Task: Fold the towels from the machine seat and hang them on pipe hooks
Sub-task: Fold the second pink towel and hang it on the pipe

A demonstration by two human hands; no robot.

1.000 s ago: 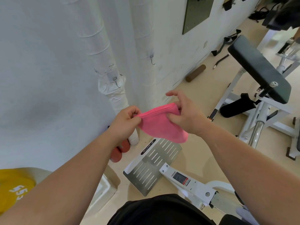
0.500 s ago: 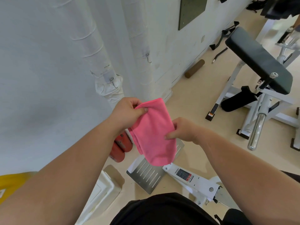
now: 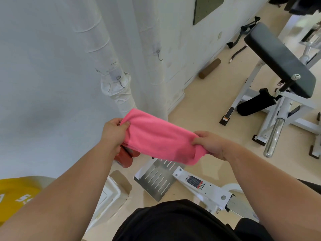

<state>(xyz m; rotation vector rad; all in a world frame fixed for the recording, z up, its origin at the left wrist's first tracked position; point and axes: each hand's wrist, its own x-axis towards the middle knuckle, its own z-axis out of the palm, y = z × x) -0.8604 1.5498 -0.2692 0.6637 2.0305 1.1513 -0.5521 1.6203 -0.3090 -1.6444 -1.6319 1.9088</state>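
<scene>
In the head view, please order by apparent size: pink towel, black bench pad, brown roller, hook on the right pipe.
1-2. pink towel and black bench pad: they look about alike, and the towel is nearer, so unranked.
3. brown roller.
4. hook, smallest.

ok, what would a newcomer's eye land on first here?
The pink towel, dead centre, held stretched between the left hand and the right hand, each gripping one end. Behind it rise white wrapped pipes, with a bare hook on each; a black padded bench sits upper right.
</scene>
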